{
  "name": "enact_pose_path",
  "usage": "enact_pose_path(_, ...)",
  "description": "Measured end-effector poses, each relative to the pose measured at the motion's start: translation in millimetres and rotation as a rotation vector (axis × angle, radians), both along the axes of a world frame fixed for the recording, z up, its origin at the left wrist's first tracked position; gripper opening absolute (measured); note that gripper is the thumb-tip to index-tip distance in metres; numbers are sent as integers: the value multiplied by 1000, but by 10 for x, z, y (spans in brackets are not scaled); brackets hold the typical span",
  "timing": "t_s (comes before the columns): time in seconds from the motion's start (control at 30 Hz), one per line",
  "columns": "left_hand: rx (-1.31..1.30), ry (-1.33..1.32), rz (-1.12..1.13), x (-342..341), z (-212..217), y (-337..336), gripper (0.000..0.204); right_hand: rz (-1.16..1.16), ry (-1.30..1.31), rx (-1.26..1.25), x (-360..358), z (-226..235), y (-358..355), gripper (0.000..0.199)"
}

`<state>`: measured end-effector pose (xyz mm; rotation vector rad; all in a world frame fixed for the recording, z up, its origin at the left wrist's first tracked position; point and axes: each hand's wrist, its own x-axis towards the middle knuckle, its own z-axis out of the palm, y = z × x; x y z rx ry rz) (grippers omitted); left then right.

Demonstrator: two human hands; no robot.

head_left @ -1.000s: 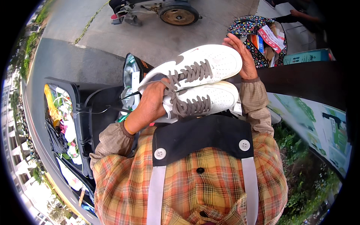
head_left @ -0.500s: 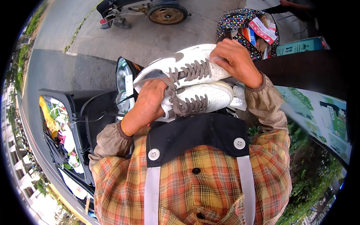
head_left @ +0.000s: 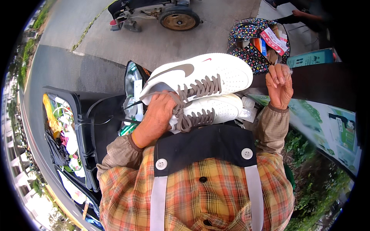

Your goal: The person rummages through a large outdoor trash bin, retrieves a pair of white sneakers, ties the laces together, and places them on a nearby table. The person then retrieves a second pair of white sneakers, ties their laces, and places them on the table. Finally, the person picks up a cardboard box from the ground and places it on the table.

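My left hand point(head_left: 158, 113) is closed round the heel ends of a pair of white sneakers, its fingers reaching into the openings. The farther sneaker point(head_left: 235, 73) has a grey side mark, a small red mark and brown-grey laces; its toe points right. Against it, on my side, lies the nearer sneaker point(head_left: 227, 106), partly hidden by the farther one and by my hand. Off to the right of the toes, my right hand point(head_left: 279, 84) is raised with curled fingers. A small pale, see-through wad shows at its fingertips, too small to name.
Left of me stands an open black bin point(head_left: 86, 154) holding mixed litter. Behind the left hand is a bag point(head_left: 133, 82) with clear bottles. A heart-patterned bag point(head_left: 244, 32) of boxes sits far right, near printed boards point(head_left: 323, 123). A wheeled vehicle point(head_left: 179, 19) and another person's arm point(head_left: 302, 15) are beyond.
My right hand has come off the farther sneaker's toe and moved right, away from the shoes. Both toes now show fully. The left hand keeps its hold.
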<state>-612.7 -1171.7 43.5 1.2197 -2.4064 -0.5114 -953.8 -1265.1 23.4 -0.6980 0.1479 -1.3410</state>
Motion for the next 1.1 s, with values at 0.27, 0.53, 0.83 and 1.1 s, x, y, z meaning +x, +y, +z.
enact_pose_path(0.27, -80, -41, -288, -314, 24, -281, 31, -284, 803, -60, -53, 313, 249, 15)
enact_pose_path(0.53, -186, -131, -493, -759, 220, -541, 25, -93, 1160, -149, 14, 410, 78, 9)
enact_pose_path(0.83, -29, -169, -444, -846, 124, -806, 28, -174, 1005, -126, -9, 331, -131, 11)
enact_pose_path(1.1, 637, 424, 140, -360, -927, -1459, 48, -382, 918, 120, -508, 36, -330, 14)
